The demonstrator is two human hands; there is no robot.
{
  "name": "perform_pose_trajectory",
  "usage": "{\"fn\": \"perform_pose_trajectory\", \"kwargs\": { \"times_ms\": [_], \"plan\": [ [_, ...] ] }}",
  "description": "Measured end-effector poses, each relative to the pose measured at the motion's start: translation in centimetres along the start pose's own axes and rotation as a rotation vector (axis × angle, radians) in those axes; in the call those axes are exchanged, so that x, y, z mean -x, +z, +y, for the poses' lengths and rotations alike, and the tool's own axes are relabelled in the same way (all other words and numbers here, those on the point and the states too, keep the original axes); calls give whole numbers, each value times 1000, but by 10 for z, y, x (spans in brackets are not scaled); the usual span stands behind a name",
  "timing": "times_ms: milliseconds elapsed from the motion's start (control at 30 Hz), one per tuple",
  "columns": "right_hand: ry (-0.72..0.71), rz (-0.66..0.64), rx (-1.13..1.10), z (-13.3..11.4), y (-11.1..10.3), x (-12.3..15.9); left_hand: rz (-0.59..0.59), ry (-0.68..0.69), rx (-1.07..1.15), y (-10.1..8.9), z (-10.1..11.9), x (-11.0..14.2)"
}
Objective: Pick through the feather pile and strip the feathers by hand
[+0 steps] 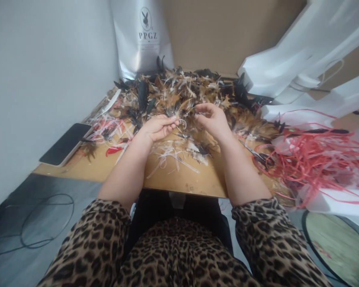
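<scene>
A big heap of brown, black and white feathers covers the back of a wooden board in front of me. My left hand is closed in a pinch on a small bunch of feathers at the heap's near edge. My right hand is also closed, its fingertips pinching the same bunch from the other side. The two hands almost meet over pale loose strips lying on the board.
A dark phone lies at the board's left edge. A tangle of red string spreads on the right over white sheets. A silver bag stands at the back. Cables run on the floor at left.
</scene>
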State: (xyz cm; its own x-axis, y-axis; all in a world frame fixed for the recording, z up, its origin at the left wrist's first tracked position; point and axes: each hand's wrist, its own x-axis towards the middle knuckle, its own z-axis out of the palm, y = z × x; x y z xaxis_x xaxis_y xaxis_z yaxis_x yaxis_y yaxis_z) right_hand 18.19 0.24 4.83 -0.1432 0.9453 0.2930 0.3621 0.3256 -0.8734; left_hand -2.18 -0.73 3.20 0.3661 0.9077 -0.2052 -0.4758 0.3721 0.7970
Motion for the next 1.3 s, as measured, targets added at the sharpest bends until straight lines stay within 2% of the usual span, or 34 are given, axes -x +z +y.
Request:
{"fn": "perform_pose_trajectory", "kwargs": {
  "times_ms": [133,200,233,300,433,533,633,767,1067,1200,1300],
  "plan": [
    [97,-335,-250,-6,15,9,-12,3,-51,1,-3,-1],
    [145,-434,-265,-5,20,12,-12,13,-71,0,-4,-2],
    [161,-443,-243,-4,20,12,-8,19,-81,0,-4,-3],
    [153,-395,-168,-3,18,11,13,32,-117,0,-5,-4],
    [23,-217,-43,-4,11,7,92,36,-255,1,-7,-7],
    [-39,-168,17,-5,11,6,139,59,-299,1,-10,-10],
    [-77,-128,51,-4,14,6,134,96,-308,0,-12,-12],
    [-105,-61,96,-3,15,6,101,76,-354,3,-13,-10],
    [-139,-82,234,-4,23,10,78,17,-555,13,-15,-3],
    [-157,-100,237,-5,19,10,136,54,-559,11,-16,-4],
    [-188,-162,326,-10,14,11,178,58,-632,10,-16,-5]
  ]
}}
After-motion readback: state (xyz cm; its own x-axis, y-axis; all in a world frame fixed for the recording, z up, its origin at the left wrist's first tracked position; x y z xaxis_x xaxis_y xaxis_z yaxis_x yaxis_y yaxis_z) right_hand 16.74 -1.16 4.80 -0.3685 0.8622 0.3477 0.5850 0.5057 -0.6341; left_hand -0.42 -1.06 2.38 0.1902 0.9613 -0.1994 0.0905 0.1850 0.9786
